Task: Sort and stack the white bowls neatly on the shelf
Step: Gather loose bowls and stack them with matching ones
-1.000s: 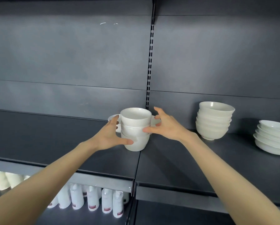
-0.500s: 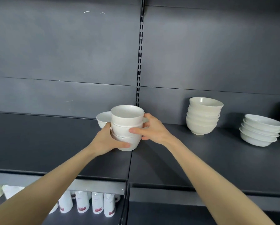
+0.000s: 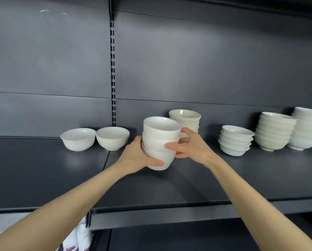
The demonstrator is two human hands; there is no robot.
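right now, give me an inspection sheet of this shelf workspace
surface: dark shelf, bare at the front
job's things: held stack of three bowls; two single bowls at left; four bowl stacks at right
clutter: nothing seen
hands: left hand and right hand clasp the held stack from both sides
cables: nothing seen
surroundings: dark back panel; white bottles on the shelf below
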